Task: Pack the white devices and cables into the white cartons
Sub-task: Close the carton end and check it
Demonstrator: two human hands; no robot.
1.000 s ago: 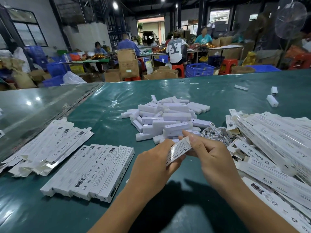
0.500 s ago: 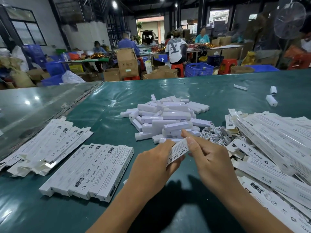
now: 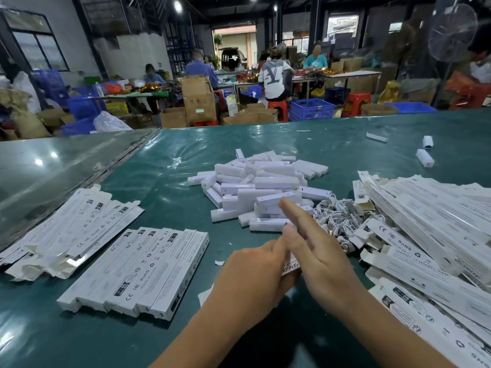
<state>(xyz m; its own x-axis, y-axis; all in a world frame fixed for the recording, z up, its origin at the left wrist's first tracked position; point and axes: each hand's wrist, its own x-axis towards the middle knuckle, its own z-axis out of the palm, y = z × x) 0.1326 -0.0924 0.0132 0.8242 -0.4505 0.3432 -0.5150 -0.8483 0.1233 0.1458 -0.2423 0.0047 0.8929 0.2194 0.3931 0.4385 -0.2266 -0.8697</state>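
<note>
While the left hand grips a carton at the near worktop, the right hand spreads flat toward the devices beyond, likely reaching for one.

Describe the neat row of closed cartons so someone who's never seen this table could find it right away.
Start at the green table and find the heap of white devices at its middle. Nearer the camera and to the left lies the row of closed cartons, side by side, printed faces up. Unlike the flat, unfolded cartons further left and the loose pile on the right, these are squared up and aligned.
</note>
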